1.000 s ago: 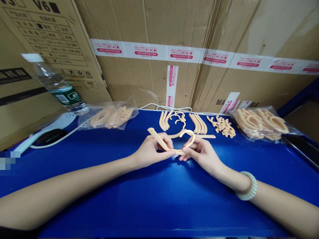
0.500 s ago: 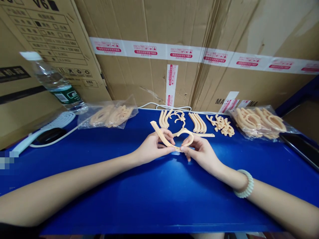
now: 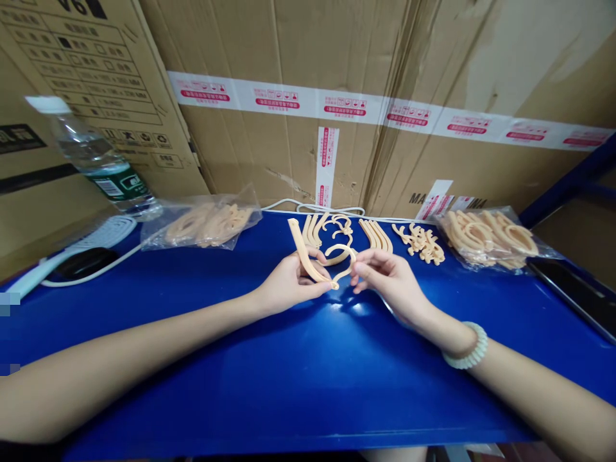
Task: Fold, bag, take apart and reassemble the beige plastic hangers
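Left hand (image 3: 289,282) pinches a peach curved strip (image 3: 304,256) near its lower end, above the blue desk (image 3: 308,385). Right hand (image 3: 391,277) pinches the side of a hook (image 3: 343,273) whose lower end meets the strip.

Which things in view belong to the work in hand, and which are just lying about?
Belonging:
curved strip, in the left hand
hook, at the right hand
loose strips
small curved pieces
bagged pieces, likely

Lying about:
water bottle
white cable
pale brush
dark flat object, far right

Bottle (image 3: 108,173) — white-capped, pale brush (image 3: 102,235), taped cardboard (image 3: 269,45)
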Demonstrator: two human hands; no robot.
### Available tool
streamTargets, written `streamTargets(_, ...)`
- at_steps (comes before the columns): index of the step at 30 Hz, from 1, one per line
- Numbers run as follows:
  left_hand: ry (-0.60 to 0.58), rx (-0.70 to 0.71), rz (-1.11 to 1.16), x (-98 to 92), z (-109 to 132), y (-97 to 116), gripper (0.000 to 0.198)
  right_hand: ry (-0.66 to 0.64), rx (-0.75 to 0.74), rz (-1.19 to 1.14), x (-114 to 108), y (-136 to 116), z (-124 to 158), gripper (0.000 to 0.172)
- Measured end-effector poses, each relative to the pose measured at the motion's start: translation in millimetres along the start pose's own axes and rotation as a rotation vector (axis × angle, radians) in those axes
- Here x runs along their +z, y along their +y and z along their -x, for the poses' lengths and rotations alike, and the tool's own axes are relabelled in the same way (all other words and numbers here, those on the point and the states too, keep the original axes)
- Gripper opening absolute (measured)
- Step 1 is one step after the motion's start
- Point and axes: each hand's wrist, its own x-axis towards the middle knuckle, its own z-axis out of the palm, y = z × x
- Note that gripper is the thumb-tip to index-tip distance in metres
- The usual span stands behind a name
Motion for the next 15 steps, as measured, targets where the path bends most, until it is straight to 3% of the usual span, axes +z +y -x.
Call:
streamTargets(3,0.008,-0.007,0.012,0.3,-0.3,1.5,0.048,0.071,-0.091,0.127,-20.9,-9.8,-10.1,0.034)
streamTargets(6,0.010,-0.013,0.023,0.8,0.4,4.0,0.048,0.117,-0.219,0.428,-47.6,-16.0,-22.6,0.028)
streamTargets(11,0.004,-0.017,0.004,1.1,1.7,7.0,0.048,-0.024,-0.521,1.113,-80.0,-7.6,-37.3,0.016)
streamTargets(15,0.003,-0.014,-0.004,0.1,1.5,6.4,0.044,-0.111,-0.591,1.294,-84.7,6.5,-41.6,0.019)
